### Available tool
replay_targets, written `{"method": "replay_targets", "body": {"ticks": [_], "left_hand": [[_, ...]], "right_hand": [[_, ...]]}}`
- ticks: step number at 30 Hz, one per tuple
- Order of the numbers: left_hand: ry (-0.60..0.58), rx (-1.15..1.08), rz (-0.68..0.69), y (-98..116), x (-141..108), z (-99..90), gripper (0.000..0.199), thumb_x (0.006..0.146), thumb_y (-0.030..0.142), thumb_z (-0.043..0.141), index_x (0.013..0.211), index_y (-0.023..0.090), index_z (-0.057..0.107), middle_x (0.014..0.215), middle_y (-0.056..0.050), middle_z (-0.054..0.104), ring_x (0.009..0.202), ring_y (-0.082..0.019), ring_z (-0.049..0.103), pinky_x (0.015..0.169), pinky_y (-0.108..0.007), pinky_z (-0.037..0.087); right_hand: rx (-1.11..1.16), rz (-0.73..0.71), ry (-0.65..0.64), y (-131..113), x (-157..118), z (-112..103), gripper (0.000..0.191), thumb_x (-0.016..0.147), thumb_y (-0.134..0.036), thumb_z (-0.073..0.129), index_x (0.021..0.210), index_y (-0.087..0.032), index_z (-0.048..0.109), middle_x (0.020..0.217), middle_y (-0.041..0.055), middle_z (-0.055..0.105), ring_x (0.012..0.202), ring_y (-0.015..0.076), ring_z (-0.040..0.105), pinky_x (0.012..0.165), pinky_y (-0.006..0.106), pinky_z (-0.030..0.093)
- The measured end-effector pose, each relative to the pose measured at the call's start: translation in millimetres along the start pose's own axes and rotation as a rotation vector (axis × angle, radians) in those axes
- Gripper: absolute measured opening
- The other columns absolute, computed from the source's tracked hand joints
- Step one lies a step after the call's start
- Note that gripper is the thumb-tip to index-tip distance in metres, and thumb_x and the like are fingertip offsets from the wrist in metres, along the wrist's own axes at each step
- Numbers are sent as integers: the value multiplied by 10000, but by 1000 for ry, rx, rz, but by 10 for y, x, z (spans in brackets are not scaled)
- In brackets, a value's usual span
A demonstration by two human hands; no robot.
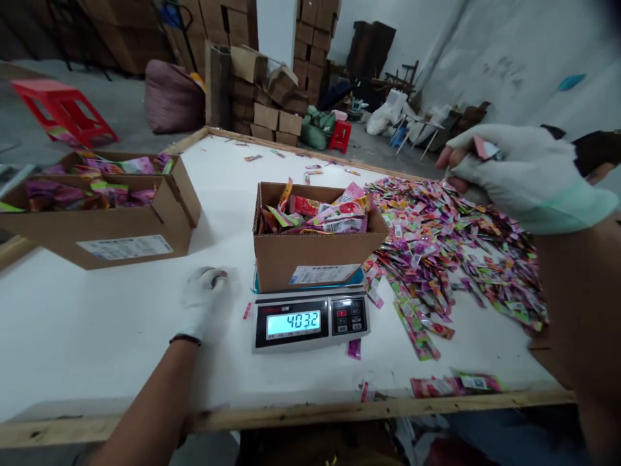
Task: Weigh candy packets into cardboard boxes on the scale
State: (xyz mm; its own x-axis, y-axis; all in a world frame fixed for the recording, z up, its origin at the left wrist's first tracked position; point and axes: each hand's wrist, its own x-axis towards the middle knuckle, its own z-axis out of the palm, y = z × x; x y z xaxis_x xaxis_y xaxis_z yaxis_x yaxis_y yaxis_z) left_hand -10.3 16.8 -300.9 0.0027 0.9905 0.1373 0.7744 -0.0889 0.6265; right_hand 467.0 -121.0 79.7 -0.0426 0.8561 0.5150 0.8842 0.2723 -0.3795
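My left hand (204,291), in a white glove, is low over the white table, left of the scale. Motion blurs its fingers, and I cannot tell whether they are closed. Raised at the right, my gloved right hand (514,171) has its bare fingertips bent together above a heap of small colourful sachets (427,252). A small pinkish piece shows at its fingers, too unclear to name. Between the hands, an open cardboard box (320,252) filled with sachets stands on a digital scale (310,323), whose display reads 403.2.
Another sachet-filled cardboard box (130,233) stands at the left of the table (97,330). Loose sachets lie near the wooden front edge (310,414). Behind are a red stool (63,110), a stuffed sack (174,97) and stacked cartons (276,120). Part of another person's head shows at far right.
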Motion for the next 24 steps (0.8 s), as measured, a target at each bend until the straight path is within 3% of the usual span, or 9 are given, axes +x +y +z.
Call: {"method": "replay_targets", "body": {"ticks": [5, 9, 12, 17, 20, 24], "left_hand": [[14, -11, 5, 4, -10, -5, 386, 946, 423, 519, 1062, 139, 752, 1254, -164, 734, 1256, -327, 669, 1194, -453, 534], [20, -13, 8, 0, -4, 5, 412, 932, 433, 505, 1061, 135, 758, 1236, -164, 734, 1243, -330, 678, 1192, -456, 552], [17, -8, 4, -4, 9, 10, 453, 915, 460, 492, 1054, 129, 767, 1231, -188, 737, 1232, -347, 683, 1196, -489, 559], [24, -10, 11, -21, 6, 6, 449, 921, 474, 473, 1024, 146, 762, 1249, -195, 743, 1254, -351, 680, 1204, -488, 553], [23, -29, 32, -14, 2, -21, 427, 924, 466, 473, 1008, 152, 751, 1223, -183, 758, 1225, -339, 689, 1196, -476, 553], [43, -41, 40, 63, -4, -78, 402, 912, 466, 506, 958, 143, 741, 1178, -203, 762, 1175, -368, 697, 1169, -533, 566]], "right_hand": [[-50, 101, -61, -185, 71, 62, 302, 1009, -502, 739, 952, -208, 777, 838, 27, 712, 701, 112, 566, 639, 315, 424], [-75, -28, -145, -336, 160, 236, 343, 918, -514, 743, 934, -171, 756, 853, 47, 700, 752, 143, 543, 689, 344, 424], [-41, -114, -288, -472, 259, 476, 342, 894, -523, 743, 885, -184, 700, 879, 37, 676, 801, 163, 555, 729, 345, 428], [-198, -44, -481, -663, 405, 755, 229, 833, -292, 786, 737, -215, 593, 730, -19, 546, 712, 142, 471, 696, 340, 355], [-139, -45, -470, -667, 407, 714, 214, 812, -224, 759, 715, -219, 568, 714, -28, 535, 704, 136, 473, 693, 329, 360], [-10, -72, -370, -556, 316, 526, 176, 851, -313, 741, 780, -218, 611, 732, -19, 555, 698, 138, 486, 667, 318, 377]]}}
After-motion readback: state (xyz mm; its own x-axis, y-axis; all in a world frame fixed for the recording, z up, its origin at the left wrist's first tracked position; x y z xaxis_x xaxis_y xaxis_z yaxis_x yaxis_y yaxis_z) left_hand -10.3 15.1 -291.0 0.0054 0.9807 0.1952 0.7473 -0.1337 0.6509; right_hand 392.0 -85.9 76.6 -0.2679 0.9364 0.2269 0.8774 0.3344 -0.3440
